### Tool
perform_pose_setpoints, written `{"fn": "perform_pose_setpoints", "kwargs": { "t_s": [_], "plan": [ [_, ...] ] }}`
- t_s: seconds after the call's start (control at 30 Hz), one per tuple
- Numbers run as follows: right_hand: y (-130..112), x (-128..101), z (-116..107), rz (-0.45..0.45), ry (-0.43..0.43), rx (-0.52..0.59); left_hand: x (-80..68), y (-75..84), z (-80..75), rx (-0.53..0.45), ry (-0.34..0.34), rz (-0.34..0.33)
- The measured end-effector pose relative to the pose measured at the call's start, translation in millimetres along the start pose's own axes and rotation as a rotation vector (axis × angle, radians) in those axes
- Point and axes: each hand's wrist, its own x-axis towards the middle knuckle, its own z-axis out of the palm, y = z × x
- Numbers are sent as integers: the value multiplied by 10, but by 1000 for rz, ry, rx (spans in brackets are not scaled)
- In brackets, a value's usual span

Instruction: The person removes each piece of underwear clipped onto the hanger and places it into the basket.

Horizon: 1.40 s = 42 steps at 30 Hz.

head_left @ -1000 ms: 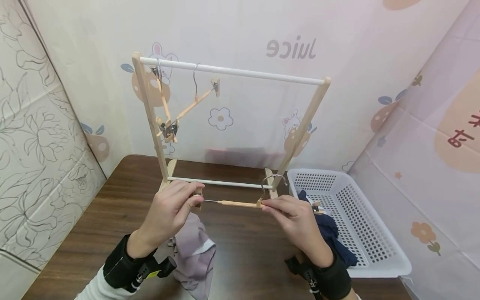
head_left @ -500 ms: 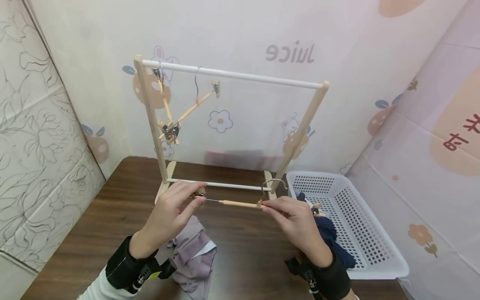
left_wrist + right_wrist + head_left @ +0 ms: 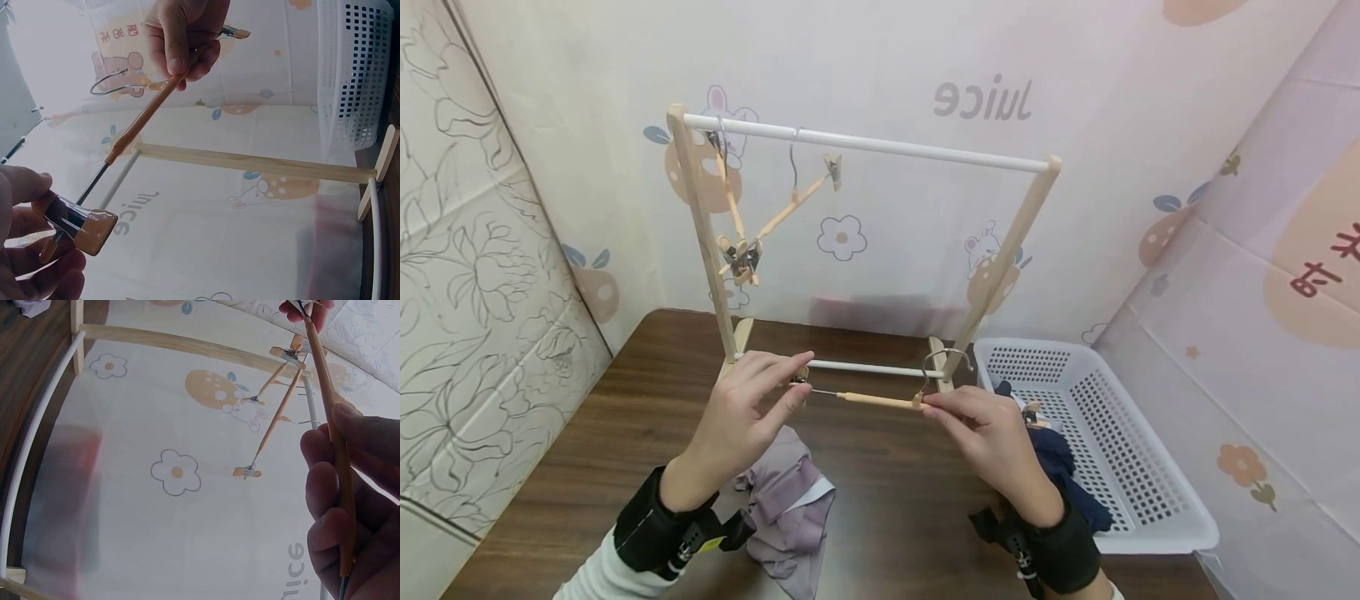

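A small wooden clip hanger (image 3: 880, 401) with a metal hook is held level between the two hands, in front of the rack. My right hand (image 3: 992, 437) grips its bar just beside the hook; in the right wrist view, the fingers (image 3: 322, 494) curl round the wood. Thumb and fingers of my left hand (image 3: 741, 408) are at the clip (image 3: 81, 222) on the hanger's left end, one on either side of it. On the table below the left hand lies a crumpled mauve garment (image 3: 790, 508).
A wooden rack with a white top rail (image 3: 880, 147) stands behind the hands. Two clip hangers (image 3: 793, 204) hang at its left. On the right is a white perforated basket (image 3: 1138, 433) with a dark navy garment (image 3: 1063, 475) and another clip (image 3: 1033, 415).
My left thumb and index finger have spread further apart at the clip, and the hanger's left part has risen slightly. The right hand keeps its grip.
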Motion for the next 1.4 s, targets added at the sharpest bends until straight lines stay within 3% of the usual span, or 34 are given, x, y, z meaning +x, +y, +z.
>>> {"fn": "perform_pose_setpoints", "kwargs": {
  "t_s": [0.6, 0.93, 1.2, 1.4],
  "plan": [
    [-34, -21, 24, 76, -17, -22, 7, 57, 43, 3, 66, -48],
    [-40, 1, 26, 63, -18, -44, 71, 196, 113, 68, 161, 69],
    [-60, 13, 32, 54, -27, -41, 102, 316, 168, 36, 60, 138],
    [-101, 56, 89, 32, -37, -18, 129, 374, 258, 24, 37, 205]
  ]
}}
